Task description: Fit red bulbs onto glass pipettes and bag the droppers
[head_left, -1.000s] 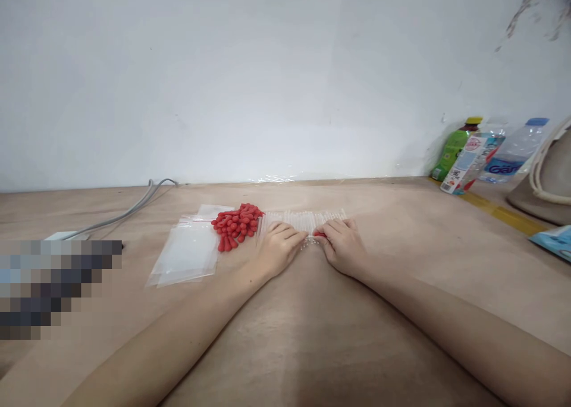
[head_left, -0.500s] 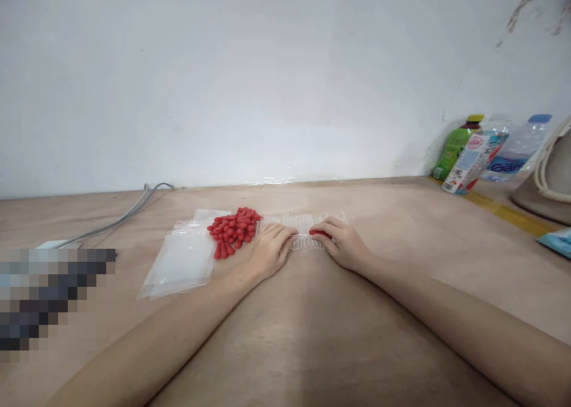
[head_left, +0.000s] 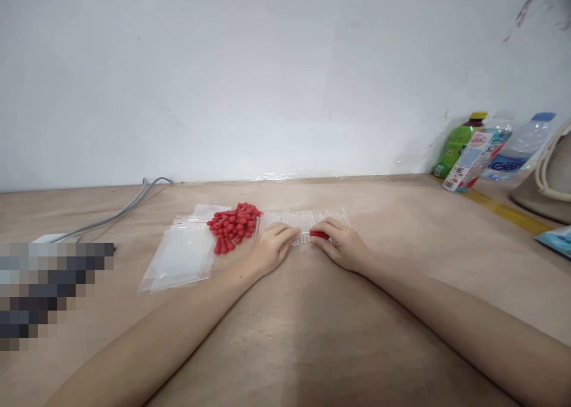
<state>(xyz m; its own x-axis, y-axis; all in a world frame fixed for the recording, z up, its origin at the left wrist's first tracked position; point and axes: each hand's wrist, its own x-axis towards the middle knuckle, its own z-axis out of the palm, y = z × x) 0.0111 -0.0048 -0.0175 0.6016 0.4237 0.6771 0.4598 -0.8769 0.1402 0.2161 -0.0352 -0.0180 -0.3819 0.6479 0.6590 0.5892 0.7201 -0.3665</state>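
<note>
My left hand (head_left: 273, 247) is closed, thumb and fingertips pinching a thin clear dropper tube (head_left: 305, 234). My right hand (head_left: 341, 244) pinches a red rubber dropper bulb (head_left: 318, 234), held sideways and facing the tube. Tube end and bulb look to be touching or nearly so; whether the tube sits inside cannot be made out. Beneath and behind both hands lies a row of clear tubes (head_left: 292, 218), partly covered by my fingers. Left of my left hand is a heap of red rubber bulbs (head_left: 232, 225).
Clear zip bags (head_left: 178, 258) lie under and left of the heap. A grey cable (head_left: 116, 212) runs to a pixelated dark object (head_left: 53, 294) at far left. Bottles (head_left: 459, 145) and a rope-trimmed bag (head_left: 544, 181) stand at the right, near yellow tape (head_left: 504, 209). A wall is behind.
The small gap between the tube's end and the red bulb has narrowed, with my left fingertips slightly farther right. The camera view has shifted a little.
</note>
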